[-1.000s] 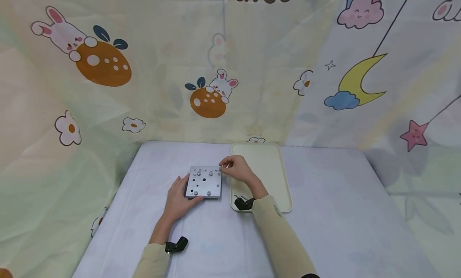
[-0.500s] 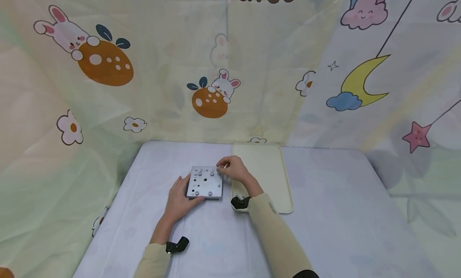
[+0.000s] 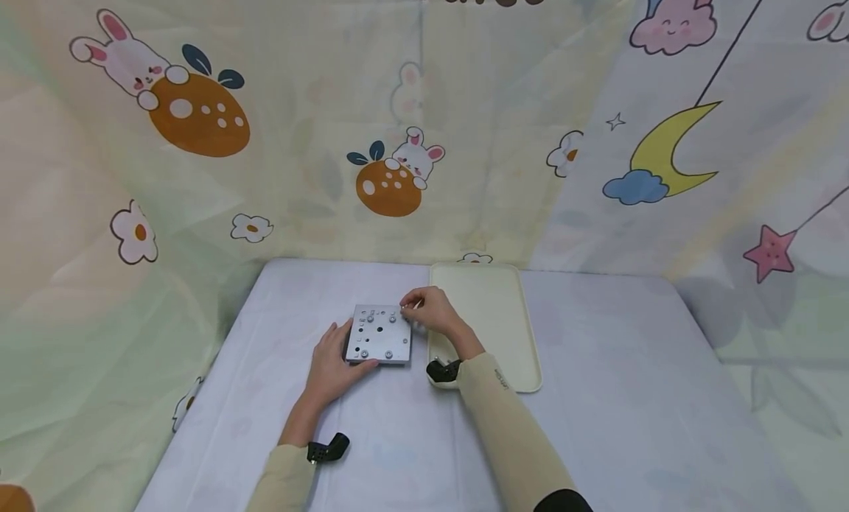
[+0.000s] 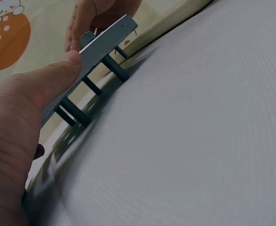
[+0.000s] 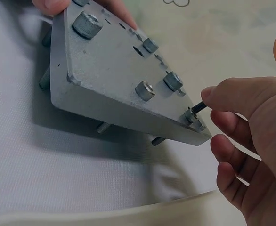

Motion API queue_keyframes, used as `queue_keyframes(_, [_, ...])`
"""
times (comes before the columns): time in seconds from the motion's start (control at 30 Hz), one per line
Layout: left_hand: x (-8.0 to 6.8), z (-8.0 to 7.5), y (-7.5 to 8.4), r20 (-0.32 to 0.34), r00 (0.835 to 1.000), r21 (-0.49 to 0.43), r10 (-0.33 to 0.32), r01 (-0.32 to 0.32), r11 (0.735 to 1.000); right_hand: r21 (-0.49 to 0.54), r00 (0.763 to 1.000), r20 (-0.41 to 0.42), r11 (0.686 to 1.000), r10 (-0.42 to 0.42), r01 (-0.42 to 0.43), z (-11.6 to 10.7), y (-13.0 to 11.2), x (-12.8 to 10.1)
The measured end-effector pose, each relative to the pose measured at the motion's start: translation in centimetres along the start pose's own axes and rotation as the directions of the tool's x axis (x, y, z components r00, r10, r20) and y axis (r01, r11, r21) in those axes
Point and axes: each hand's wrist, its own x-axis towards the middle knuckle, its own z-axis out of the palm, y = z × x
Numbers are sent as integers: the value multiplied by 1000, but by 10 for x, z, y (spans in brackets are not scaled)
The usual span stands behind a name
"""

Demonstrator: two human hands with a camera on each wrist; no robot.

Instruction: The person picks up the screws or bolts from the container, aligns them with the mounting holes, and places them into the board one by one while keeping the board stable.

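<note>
We see a grey metal plate (image 3: 378, 334) lying on the pale cloth-covered table (image 3: 597, 423), just left of a cream tray (image 3: 491, 313) that sits toward the back of the table. The plate is drilled with holes and carries several bolts; in the left wrist view their threaded shafts (image 4: 114, 66) stick out below it and hold it raised off the cloth. Our left hand (image 3: 332, 365) rests at the plate's near left corner, with the thumb (image 4: 44, 87) pressed flat against its edge and the palm low on the table; from these views we cannot tell how its other fingers lie under or beside the plate. Our right hand (image 3: 431, 311) is at the plate's far right corner, beside the tray's left rim, with its fingers curled. In the right wrist view the thumb and forefinger (image 5: 232, 96) pinch a small bolt (image 5: 194, 110) that stands in the corner hole of the plate, its dark threaded end pointing up into the fingertips. Other bolt heads (image 5: 145, 90) sit along the same face of the plate. Both forearms wear beige sleeves (image 3: 504, 423), and a black camera mount (image 3: 326, 449) shows at each wrist. A printed curtain (image 3: 199, 166) with rabbits, flowers and a moon hangs behind the table.
</note>
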Motion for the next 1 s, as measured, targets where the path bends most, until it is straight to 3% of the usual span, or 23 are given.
queue_keyframes(0.6, [-3, 1, 1, -4, 1000, 2, -20, 20, 1000, 15, 1000, -14, 1000, 13, -13, 9, 3, -2])
queue_keyframes(0.77, [1, -1, 1, 1, 1000, 1, -16, 16, 1000, -7, 1000, -21, 1000, 13, -13, 3, 3, -4])
queue_keyframes(1.0, [0, 0, 2, -13, 1000, -6, 13, -13, 1000, -6, 999, -32, 1000, 31, -31, -9, 13, -26])
